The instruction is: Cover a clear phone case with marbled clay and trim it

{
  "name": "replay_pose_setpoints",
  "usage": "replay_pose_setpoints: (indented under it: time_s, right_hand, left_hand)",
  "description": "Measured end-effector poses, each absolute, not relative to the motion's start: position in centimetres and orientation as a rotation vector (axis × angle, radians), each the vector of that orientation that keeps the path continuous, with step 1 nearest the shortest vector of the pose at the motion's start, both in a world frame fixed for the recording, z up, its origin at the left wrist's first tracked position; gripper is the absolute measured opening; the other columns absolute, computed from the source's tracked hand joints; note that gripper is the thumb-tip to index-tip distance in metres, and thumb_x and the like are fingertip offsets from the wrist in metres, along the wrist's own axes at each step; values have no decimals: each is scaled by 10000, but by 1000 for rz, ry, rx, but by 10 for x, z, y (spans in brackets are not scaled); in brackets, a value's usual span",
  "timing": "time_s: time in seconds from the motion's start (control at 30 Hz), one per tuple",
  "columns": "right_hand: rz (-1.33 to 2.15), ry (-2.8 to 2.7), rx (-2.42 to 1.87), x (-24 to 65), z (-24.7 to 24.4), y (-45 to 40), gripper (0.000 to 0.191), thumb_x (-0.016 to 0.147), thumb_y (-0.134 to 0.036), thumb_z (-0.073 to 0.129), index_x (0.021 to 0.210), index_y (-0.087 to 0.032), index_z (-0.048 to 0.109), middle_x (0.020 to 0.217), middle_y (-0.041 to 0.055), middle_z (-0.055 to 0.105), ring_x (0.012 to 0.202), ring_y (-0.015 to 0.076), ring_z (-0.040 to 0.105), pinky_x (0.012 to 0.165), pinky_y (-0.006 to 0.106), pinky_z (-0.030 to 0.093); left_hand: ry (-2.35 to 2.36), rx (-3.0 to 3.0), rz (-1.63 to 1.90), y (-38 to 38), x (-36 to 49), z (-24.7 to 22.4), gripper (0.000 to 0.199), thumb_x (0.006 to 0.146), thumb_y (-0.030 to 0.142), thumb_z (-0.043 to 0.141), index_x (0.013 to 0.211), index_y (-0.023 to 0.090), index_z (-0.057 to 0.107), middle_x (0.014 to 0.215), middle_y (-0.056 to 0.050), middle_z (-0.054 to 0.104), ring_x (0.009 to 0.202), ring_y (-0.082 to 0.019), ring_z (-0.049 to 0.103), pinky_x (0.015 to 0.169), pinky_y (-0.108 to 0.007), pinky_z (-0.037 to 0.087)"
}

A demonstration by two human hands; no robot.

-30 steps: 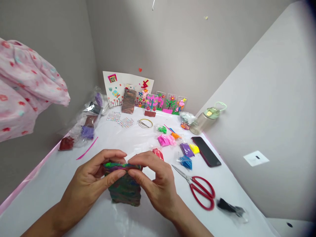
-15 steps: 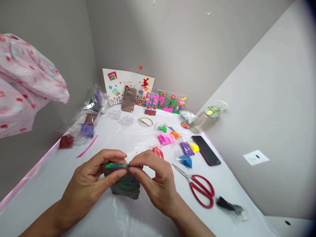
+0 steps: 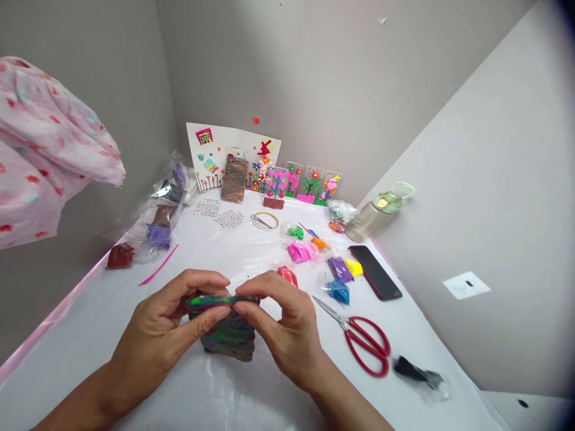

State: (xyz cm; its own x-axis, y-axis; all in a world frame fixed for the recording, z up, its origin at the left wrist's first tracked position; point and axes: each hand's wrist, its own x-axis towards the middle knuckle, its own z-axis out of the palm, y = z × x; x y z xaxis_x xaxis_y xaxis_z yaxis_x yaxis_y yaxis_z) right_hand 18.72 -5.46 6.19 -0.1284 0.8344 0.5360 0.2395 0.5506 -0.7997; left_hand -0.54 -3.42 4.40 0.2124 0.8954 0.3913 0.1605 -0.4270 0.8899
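Near the front of the table I hold a clay-covered phone case (image 3: 228, 338), swirled in dark green, blue and brown, with its bright green top edge tipped toward me. My left hand (image 3: 168, 326) grips the left part of that edge, thumb on the near side and fingers behind. On the right part, my right hand (image 3: 281, 326) pinches the rim between thumb and index finger. Both thumb tips almost meet at the middle of the edge. The case's far side and some fingertips are hidden.
Red-handled scissors (image 3: 366, 338), a black packet (image 3: 417, 374) and a phone (image 3: 375, 272) lie to the right. Several coloured clay packets (image 3: 340, 269) lie beyond my hands. A bottle (image 3: 375, 215) stands at the back right; bagged clay (image 3: 159, 235) sits left.
The bright green edge of the case looks a little flatter and darker under my fingers. Both hands keep nearly the same place and grip.
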Motion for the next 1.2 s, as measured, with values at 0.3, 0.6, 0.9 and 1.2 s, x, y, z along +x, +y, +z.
replay_pose_setpoints:
  time_s: [0.3, 0.6, 0.9, 1.2]
  right_hand:
    - [692, -1587, -916, 189, 60, -54, 85, 880, -186, 778, 938, -179, 716, 841, 15, 734, 736, 118, 663, 701, 202, 557]
    - [663, -1649, -854, 191, 60, -52, 33, 923, -145, 718, 942, -162, 739, 854, 48, 754, 765, 136, 682, 727, 220, 557]
    - [669, -1672, -872, 192, 59, -51, 51, 933, -126, 701, 951, -146, 744, 860, 59, 753, 791, 141, 683, 746, 225, 548]
    - [637, -1706, -860, 192, 59, -49, 94, 942, -88, 673, 961, -159, 732, 871, 44, 745, 813, 129, 677, 756, 208, 534]
  left_hand:
    - [1100, 1699, 1208, -35, -8, 45, 176, 844, 368, 788, 1011, 371, 734, 945, 66, 752, 804, -113, 747, 708, -103, 593]
    - [1094, 1645, 1253, -34, -4, 47, 169, 807, 388, 814, 966, 373, 758, 901, 55, 753, 778, -128, 736, 684, -112, 588]
    - [1090, 1627, 1250, -35, -5, 46, 168, 803, 396, 816, 962, 384, 764, 903, 53, 759, 791, -138, 741, 693, -119, 590]
    - [1088, 1629, 1239, -35, -3, 47, 162, 806, 387, 809, 961, 364, 765, 898, 46, 756, 798, -139, 739, 698, -125, 594]
